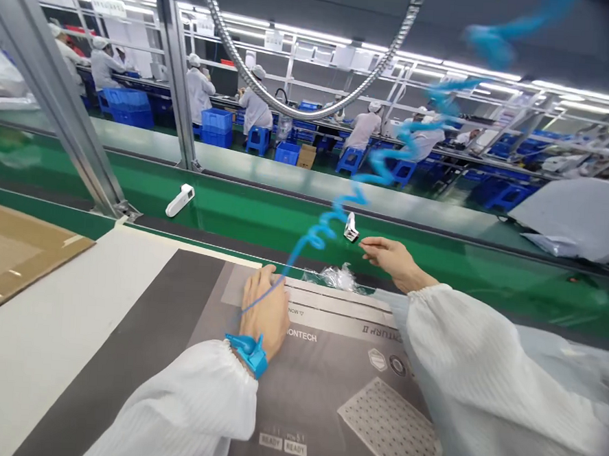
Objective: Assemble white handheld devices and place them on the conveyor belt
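My left hand (267,307) lies flat on a dark grey printed cardboard sheet or box (326,374), fingers stretched out. A blue wrist strap (249,352) circles that wrist, and a coiled blue cord (358,190) runs up from it. Over the green conveyor belt (264,218) reaches my right hand (392,261), its fingers extended and holding nothing that I can see. Just left of its fingertips is a small white plastic device (351,228); whether they touch is hard to tell. Another white handheld device (181,200) lies farther left on the belt.
Crumpled clear plastic (340,277) lies at the bench's far edge. Brown cardboard (19,252) is at the left. A metal post (79,104) stands beside the belt, and a flexible metal conduit (301,111) hangs overhead. Several people in white work beyond, near blue crates (216,126).
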Available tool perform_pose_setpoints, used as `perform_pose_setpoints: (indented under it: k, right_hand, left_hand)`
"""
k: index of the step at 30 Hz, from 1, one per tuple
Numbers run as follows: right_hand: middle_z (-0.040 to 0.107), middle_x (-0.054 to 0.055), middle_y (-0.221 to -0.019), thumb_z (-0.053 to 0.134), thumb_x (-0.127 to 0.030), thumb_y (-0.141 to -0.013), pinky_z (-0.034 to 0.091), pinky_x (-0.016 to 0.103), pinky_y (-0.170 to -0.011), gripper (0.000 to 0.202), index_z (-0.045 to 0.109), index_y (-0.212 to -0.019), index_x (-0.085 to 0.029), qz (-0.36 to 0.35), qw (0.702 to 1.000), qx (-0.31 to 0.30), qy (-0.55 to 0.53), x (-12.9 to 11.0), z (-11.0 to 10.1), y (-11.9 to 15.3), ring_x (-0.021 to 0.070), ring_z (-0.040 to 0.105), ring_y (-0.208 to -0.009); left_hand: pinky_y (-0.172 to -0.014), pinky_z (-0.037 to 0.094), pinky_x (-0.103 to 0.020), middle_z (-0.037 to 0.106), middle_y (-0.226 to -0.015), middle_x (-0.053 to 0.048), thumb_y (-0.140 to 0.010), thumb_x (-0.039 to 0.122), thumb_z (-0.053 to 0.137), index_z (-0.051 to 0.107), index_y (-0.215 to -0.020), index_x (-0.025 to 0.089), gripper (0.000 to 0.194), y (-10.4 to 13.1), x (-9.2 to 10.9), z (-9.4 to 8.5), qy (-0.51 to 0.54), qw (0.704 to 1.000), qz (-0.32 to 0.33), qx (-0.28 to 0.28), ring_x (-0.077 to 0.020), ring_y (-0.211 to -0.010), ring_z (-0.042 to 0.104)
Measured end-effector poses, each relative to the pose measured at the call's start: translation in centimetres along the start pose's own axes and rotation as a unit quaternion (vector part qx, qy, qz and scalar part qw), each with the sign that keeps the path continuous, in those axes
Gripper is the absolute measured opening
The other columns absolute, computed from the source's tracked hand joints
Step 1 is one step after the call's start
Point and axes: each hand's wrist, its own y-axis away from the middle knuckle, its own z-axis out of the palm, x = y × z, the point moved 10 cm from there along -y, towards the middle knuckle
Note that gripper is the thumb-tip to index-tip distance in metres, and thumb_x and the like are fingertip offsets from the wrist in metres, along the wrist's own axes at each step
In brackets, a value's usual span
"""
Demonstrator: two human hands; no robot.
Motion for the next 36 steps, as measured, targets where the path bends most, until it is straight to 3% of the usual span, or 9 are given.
perform_pose_setpoints:
  k: [3, 6, 12, 16, 21, 24, 27, 30, 36]
  right_hand:
    - [0.069, 0.009, -0.095, 0.074, -0.014, -0.067, 0.046, 0.038, -0.086, 0.017, 0.064, -0.081, -0.018, -0.032, 0.995, 0.058, 0.073, 0.0, 0.8, -3.8, 0.0233, 0.063, -0.09]
    - [0.068, 0.01, -0.11, 0.073, -0.017, -0.066, 0.04, 0.042, -0.1, 0.026, 0.063, -0.09, -0.02, -0.062, 0.987, 0.093, 0.117, 0.4, 2.7, -5.8, 0.0288, 0.058, -0.113]
    - [0.069, 0.013, -0.11, 0.067, -0.031, -0.075, 0.046, 0.047, -0.096, 0.032, 0.062, -0.103, -0.018, -0.095, 0.985, 0.089, 0.116, -0.5, 4.5, -4.9, 0.0291, 0.064, -0.103]
    - [0.071, 0.007, -0.1, 0.059, -0.046, -0.083, 0.056, 0.038, -0.082, 0.045, 0.059, -0.12, -0.02, -0.148, 0.988, 0.031, 0.043, -4.1, 3.1, -0.6, 0.0205, 0.069, -0.081]
    - [0.068, 0.003, -0.091, 0.072, -0.055, -0.076, 0.057, 0.033, -0.075, 0.052, 0.066, -0.116, -0.023, -0.155, 0.98, -0.093, -0.085, -7.7, 2.7, 8.5, 0.0148, 0.063, -0.071]
    - [0.067, 0.002, -0.091, 0.07, -0.055, -0.079, 0.056, 0.032, -0.076, 0.05, 0.067, -0.118, -0.024, -0.125, 0.979, -0.13, -0.09, -8.0, 3.5, 13.9, 0.013, 0.061, -0.071]
    - [0.068, 0.002, -0.094, 0.065, -0.055, -0.084, 0.054, 0.032, -0.08, 0.047, 0.066, -0.12, -0.026, -0.114, 0.98, -0.136, -0.088, -7.9, 3.7, 17.8, 0.0127, 0.06, -0.074]
    - [0.069, 0.003, -0.094, 0.058, -0.056, -0.088, 0.054, 0.032, -0.082, 0.046, 0.066, -0.122, -0.026, -0.121, 0.983, -0.119, -0.064, -7.9, 3.3, 19.9, 0.0142, 0.061, -0.077]
    - [0.072, 0.005, -0.101, 0.057, -0.053, -0.09, 0.056, 0.032, -0.076, 0.042, 0.067, -0.121, -0.026, -0.158, 0.983, -0.087, -0.026, -8.2, 2.3, 21.6, 0.0155, 0.064, -0.075]
  left_hand:
    - [-0.105, 0.04, -0.045, 0.053, -0.134, -0.015, -0.093, 0.017, 0.046, 0.063, -0.11, 0.015, 0.024, 0.0, -0.1, -0.1, 0.007, 1.0, -0.004, 0.007, -0.0291, -0.124, 0.05]
    - [-0.106, 0.04, -0.045, 0.053, -0.133, -0.014, -0.094, 0.018, 0.045, 0.062, -0.109, 0.017, 0.023, 0.0, -0.3, -0.2, 0.016, 1.0, -0.007, 0.016, -0.0285, -0.124, 0.05]
    - [-0.105, 0.042, -0.046, 0.054, -0.132, -0.014, -0.092, 0.016, 0.049, 0.063, -0.107, 0.015, 0.021, -0.2, -0.5, -0.3, 0.037, 0.999, -0.012, 0.016, -0.0301, -0.123, 0.051]
    - [-0.103, 0.042, -0.048, 0.056, -0.128, -0.014, -0.09, 0.014, 0.049, 0.062, -0.106, 0.016, 0.02, -0.3, -0.4, -1.0, 0.09, 0.995, -0.004, 0.04, -0.0306, -0.122, 0.052]
    - [-0.107, 0.04, -0.046, 0.058, -0.128, -0.014, -0.091, 0.025, 0.054, 0.055, -0.12, 0.016, 0.03, -0.3, 0.4, -3.4, 0.263, 0.958, 0.033, 0.11, -0.0273, -0.125, 0.051]
    - [-0.106, 0.041, -0.04, 0.057, -0.135, -0.012, -0.092, 0.033, 0.055, 0.051, -0.13, 0.017, 0.041, -0.2, 1.5, -2.9, 0.354, 0.933, 0.049, 0.046, -0.0246, -0.125, 0.052]
    - [-0.096, 0.046, -0.033, 0.065, -0.123, -0.006, -0.094, 0.033, 0.053, 0.058, -0.124, 0.02, 0.033, 0.2, 3.2, -1.5, 0.419, 0.903, 0.074, -0.059, -0.0197, -0.11, 0.06]
    - [-0.091, 0.045, -0.031, 0.069, -0.112, -0.003, -0.095, 0.032, 0.053, 0.064, -0.115, 0.021, 0.026, 0.7, 4.4, -0.8, 0.443, 0.885, 0.094, -0.11, -0.0183, -0.101, 0.061]
    - [-0.095, 0.043, -0.032, 0.069, -0.114, -0.003, -0.094, 0.032, 0.056, 0.066, -0.116, 0.022, 0.026, 1.1, 5.3, -0.5, 0.476, 0.86, 0.116, -0.143, -0.0203, -0.106, 0.06]
